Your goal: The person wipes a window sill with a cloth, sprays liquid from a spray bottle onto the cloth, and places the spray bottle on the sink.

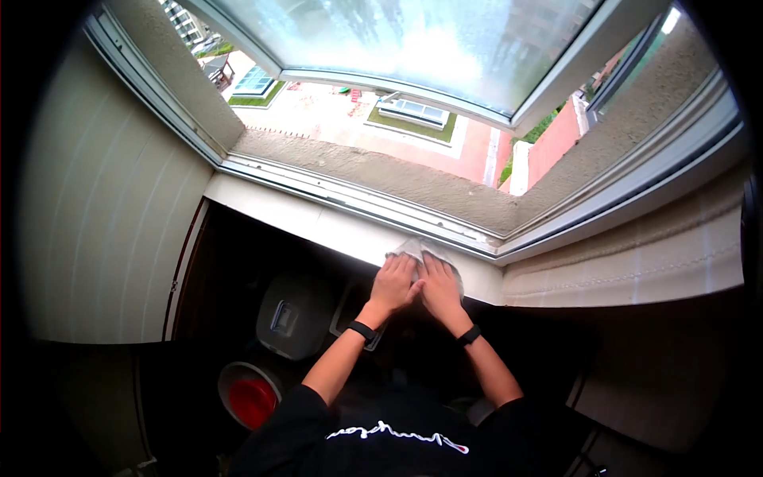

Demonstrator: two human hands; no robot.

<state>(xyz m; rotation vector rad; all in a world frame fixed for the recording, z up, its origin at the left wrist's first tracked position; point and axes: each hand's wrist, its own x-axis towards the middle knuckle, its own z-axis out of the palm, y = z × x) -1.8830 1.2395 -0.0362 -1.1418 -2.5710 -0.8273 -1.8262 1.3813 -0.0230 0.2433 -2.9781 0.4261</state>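
Note:
A light grey cloth (pixel 419 248) lies bunched on the white windowsill (pixel 334 226), near its right end. My left hand (pixel 392 285) presses on the cloth's left part, fingers together and pointing toward the window. Right beside it, my right hand (pixel 439 286) holds the cloth's right part against the sill, and some cloth shows past its outer edge. The thumbs come close together between the hands. The fingertips are partly lost in the folds. Each wrist wears a black band.
Above the sill, a window sash (pixel 397 48) stands tilted open over a paved yard far below. Blinds (pixel 119 199) hang on the left and a pale panel (pixel 628 262) on the right. Below are a grey lidded bin (pixel 296 314) and a white bucket (pixel 230 378) with something red inside.

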